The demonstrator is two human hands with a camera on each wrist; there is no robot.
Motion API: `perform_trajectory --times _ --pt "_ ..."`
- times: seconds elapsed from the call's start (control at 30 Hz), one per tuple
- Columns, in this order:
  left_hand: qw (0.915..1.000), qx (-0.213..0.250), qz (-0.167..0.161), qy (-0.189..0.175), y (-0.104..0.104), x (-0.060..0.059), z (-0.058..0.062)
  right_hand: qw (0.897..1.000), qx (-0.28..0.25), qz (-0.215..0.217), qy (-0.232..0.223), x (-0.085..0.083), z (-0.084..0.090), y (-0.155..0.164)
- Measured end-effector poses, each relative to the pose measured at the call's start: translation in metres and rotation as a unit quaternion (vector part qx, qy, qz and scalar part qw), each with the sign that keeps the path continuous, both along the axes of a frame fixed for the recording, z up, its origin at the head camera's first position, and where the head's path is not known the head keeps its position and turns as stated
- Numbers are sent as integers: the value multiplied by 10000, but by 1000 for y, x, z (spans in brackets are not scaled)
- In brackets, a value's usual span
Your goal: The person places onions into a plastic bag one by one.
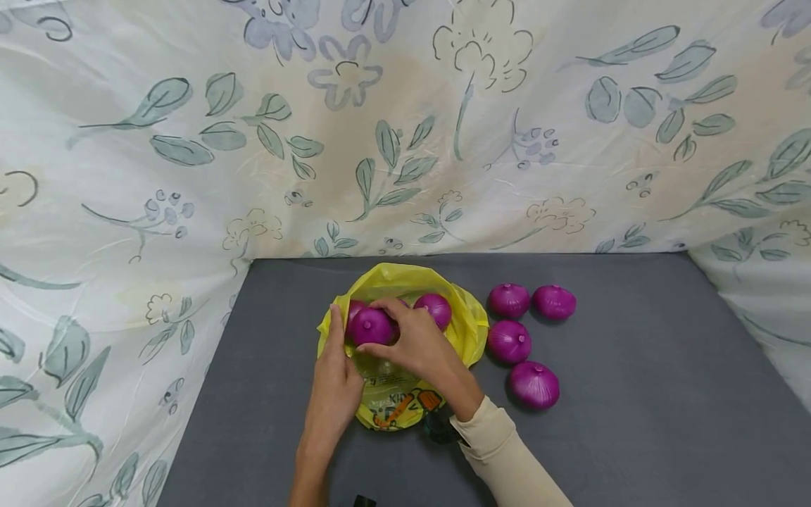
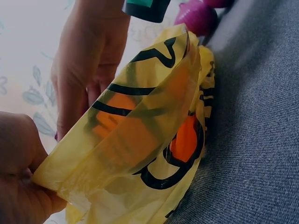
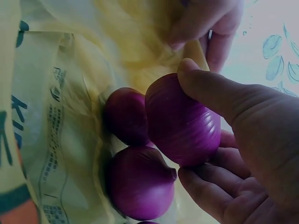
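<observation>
A yellow plastic bag (image 1: 412,394) lies open on the grey table (image 1: 633,422). My right hand (image 1: 395,331), in a beige sleeve, grips a purple onion (image 1: 369,327) at the bag's mouth. In the right wrist view the thumb (image 3: 210,91) and curled fingers clasp this onion (image 3: 182,121) above two more onions (image 3: 140,182) that lie inside the bag (image 3: 56,116). My left hand (image 1: 336,352) pinches the bag's left rim. The left wrist view shows that hand (image 2: 18,186) holding the plastic edge of the bag (image 2: 149,130).
Several loose purple onions (image 1: 509,341) lie on the table just right of the bag, the nearest one (image 1: 534,384) by my right forearm. A floral cloth (image 1: 405,141) hangs behind and on both sides of the table.
</observation>
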State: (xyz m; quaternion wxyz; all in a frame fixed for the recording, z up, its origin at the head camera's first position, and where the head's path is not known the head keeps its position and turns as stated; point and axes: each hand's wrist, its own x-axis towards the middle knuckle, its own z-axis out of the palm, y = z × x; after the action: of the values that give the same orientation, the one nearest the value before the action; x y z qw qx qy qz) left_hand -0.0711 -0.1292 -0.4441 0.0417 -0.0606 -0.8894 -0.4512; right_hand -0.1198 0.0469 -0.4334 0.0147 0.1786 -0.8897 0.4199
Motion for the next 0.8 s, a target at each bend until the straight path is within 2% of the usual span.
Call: perform_trajectory --times 0.3,0.8 --pt "10000 73 14 43 0 1 -1 9996 168 157 -152 2 -4 -12" --pt "9999 111 77 60 -2 2 -1 9995 319 -37 -78 10 -19 -25"
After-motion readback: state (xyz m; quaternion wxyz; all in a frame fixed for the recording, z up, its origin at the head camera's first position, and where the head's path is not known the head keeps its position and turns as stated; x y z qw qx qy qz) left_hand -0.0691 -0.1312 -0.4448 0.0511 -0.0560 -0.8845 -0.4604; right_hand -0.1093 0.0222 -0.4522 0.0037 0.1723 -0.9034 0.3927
